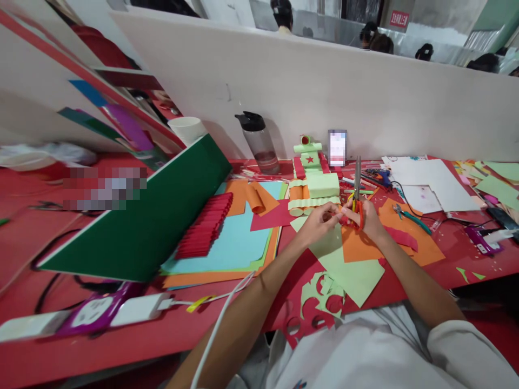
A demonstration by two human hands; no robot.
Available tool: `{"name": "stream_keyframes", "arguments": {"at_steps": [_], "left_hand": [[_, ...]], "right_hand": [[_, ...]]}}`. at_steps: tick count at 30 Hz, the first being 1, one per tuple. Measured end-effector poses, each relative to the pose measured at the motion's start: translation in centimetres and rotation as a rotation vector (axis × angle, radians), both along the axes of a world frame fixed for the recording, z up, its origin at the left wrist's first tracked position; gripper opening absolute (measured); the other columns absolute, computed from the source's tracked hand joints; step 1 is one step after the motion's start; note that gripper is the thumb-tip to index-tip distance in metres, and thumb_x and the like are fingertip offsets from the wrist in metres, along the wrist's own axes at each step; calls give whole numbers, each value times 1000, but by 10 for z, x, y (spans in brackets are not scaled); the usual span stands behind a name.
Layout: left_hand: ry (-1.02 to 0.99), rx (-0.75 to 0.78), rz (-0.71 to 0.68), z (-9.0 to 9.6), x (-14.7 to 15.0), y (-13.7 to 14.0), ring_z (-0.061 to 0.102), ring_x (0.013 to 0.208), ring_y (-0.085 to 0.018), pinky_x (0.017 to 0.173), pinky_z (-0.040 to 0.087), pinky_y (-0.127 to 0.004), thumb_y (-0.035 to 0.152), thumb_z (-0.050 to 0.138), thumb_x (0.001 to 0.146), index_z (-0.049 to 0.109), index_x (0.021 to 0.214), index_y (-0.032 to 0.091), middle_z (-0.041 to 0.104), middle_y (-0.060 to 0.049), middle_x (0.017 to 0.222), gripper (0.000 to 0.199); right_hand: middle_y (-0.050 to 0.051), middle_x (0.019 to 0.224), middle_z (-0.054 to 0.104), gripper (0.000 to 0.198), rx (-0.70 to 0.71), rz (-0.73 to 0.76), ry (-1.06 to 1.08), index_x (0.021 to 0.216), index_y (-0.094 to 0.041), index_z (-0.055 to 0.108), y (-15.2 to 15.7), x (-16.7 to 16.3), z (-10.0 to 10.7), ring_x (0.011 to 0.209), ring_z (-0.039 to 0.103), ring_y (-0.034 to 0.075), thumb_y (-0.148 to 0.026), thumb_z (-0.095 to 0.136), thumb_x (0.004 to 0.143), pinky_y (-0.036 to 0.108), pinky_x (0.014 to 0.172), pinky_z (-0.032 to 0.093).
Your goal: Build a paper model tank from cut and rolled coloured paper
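My right hand grips a pair of scissors by its orange and yellow handles, the blades pointing up and away from me. Close beside it, my left hand has its fingertips pinched on a small red paper piece, partly hidden between the hands. Just beyond my left hand stands a paper model tank in light green and orange, with a red star. Under my hands lie a light green sheet and an orange sheet.
Left of my hands, red paper strips lie on stacked coloured sheets, beside a slanted green board. A bottle and phone stand by the partition. Pliers lie right; a white cable crosses near my left arm.
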State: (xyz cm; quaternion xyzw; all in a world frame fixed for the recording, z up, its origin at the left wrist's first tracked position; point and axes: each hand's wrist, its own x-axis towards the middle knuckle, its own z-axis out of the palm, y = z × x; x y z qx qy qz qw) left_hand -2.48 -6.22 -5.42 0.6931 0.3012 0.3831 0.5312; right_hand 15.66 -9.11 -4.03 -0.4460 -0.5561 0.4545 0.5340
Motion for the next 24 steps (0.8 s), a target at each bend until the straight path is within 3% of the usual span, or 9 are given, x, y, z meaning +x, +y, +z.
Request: {"name": "stream_keyframes", "arguments": {"at_steps": [5, 13, 18, 24], "left_hand": [[-55, -11, 72, -1, 0, 2, 55, 62, -11, 59, 46, -24, 55, 67, 90, 61, 88, 19, 61, 0, 79, 36], [3, 13, 61, -1, -2, 1, 52, 59, -11, 57, 43, -23, 55, 63, 93, 60, 86, 19, 57, 2, 70, 37], [-50, -9, 109, -2, -2, 5, 53, 58, -11, 57, 44, -23, 52, 64, 92, 59, 85, 20, 56, 3, 69, 34], [-195, -53, 288, 1, -6, 10, 55, 57, -11, 58, 44, -23, 50, 65, 92, 54, 83, 21, 56, 4, 67, 33]], "right_hand": [[-3, 73, 62, 36, -28, -21, -35, 83, -22, 55, -1, -1, 0, 53, 54, 11, -44, 82, 75, 26, 52, 46], [-4, 67, 58, 38, 0, -60, -113, 80, -22, 55, -1, -1, 1, 56, 50, 12, -46, 83, 73, 27, 54, 45], [-7, 60, 53, 37, -72, -1, -51, 87, -22, 54, -2, 0, 1, 50, 48, 11, -48, 79, 80, 24, 48, 39], [-7, 67, 52, 44, -181, 171, -122, 88, -22, 51, -4, -1, -1, 51, 44, 9, -58, 76, 82, 22, 48, 37]]}}
